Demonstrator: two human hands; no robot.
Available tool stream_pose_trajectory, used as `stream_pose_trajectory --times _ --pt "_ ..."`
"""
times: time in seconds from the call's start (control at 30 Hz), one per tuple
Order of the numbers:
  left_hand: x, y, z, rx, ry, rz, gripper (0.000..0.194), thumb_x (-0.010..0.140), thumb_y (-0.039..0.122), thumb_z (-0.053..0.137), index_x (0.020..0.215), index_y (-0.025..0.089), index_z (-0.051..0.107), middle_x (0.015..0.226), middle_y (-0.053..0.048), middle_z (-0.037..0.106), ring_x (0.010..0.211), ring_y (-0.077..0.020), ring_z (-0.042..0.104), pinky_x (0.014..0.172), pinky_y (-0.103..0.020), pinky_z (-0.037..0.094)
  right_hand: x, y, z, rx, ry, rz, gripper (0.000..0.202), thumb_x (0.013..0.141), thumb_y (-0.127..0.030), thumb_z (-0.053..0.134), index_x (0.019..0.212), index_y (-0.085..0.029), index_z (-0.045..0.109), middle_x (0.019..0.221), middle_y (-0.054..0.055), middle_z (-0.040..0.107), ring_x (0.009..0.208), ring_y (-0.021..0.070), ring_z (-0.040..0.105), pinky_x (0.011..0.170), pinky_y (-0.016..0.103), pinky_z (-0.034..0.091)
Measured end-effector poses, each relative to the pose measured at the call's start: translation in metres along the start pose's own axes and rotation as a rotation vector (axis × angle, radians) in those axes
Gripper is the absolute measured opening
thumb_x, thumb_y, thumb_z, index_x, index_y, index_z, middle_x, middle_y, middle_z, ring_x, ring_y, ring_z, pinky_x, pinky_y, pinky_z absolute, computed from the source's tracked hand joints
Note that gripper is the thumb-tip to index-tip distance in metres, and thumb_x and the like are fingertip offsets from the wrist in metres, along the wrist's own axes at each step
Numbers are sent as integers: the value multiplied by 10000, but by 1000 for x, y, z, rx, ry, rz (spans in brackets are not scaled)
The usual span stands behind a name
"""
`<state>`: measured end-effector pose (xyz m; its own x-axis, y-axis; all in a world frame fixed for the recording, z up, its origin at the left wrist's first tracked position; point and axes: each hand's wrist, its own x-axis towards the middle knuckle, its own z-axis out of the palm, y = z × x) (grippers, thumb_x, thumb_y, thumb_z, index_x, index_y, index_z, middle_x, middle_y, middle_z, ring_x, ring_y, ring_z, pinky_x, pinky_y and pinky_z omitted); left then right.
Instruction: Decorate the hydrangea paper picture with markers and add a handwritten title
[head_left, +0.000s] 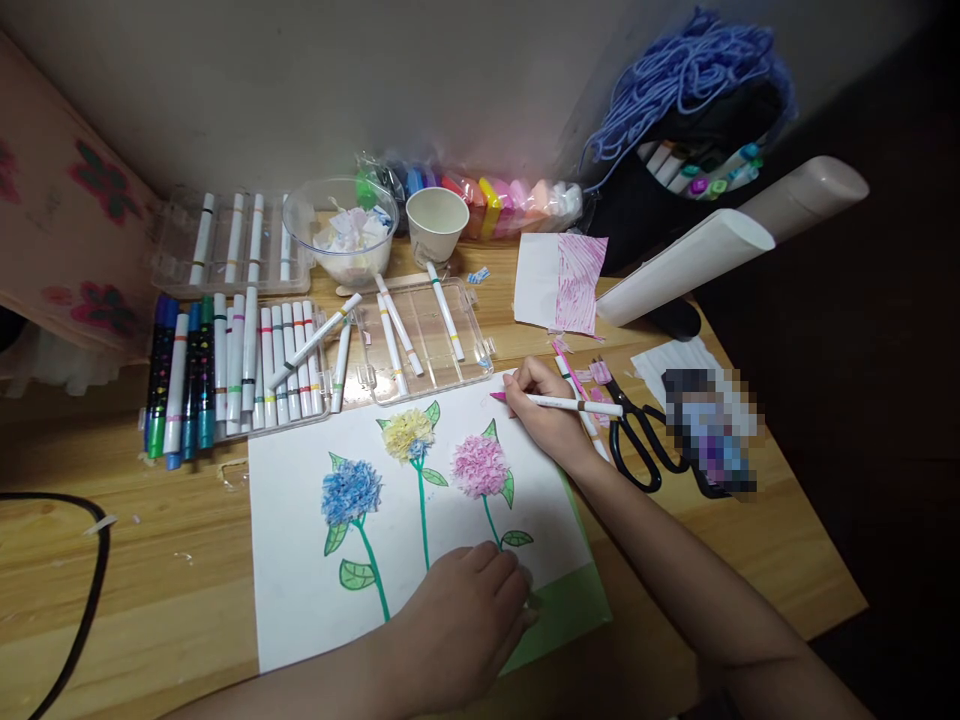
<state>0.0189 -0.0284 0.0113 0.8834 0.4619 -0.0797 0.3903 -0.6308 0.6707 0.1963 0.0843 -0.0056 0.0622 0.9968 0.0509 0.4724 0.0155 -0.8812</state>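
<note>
My right hand (551,405) grips a white marker (574,404) with a pink tip and a brown band. Its tip is at the upper right of a white sheet of paper (292,620), beside faint pink marks. On the sheet are three flowers with drawn green stems and leaves: a blue flower (351,491), a yellow flower (408,436) and a pink flower (480,465), with heads of ruffled paper bits. My left hand (472,615) rests on the lower part of the sheet, fingers curled in; its fingertips are hidden. A green sheet (574,610) shows beneath.
Black-handled scissors (637,450) lie right of the sheet, near a pink-striped paper (581,285). Behind stand a clear bowl (349,265) of scraps and a paper cup (437,225). Marker cases (472,375) and several markers (289,360) fill the left. A blurred-out object (709,435) lies right.
</note>
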Motion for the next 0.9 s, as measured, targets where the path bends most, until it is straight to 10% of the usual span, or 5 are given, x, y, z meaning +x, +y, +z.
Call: stream_pose_trajectory --times 0.9 --pt "0 1 -2 2 -17 -10 172 934 254 369 885 175 514 848 -31 601 740 -198 543 615 -327 443 -1 -1 -1 -33 7 -16 305 835 -207 499 592 -220 314 531 -61 359 518 111 384 517 258 296"
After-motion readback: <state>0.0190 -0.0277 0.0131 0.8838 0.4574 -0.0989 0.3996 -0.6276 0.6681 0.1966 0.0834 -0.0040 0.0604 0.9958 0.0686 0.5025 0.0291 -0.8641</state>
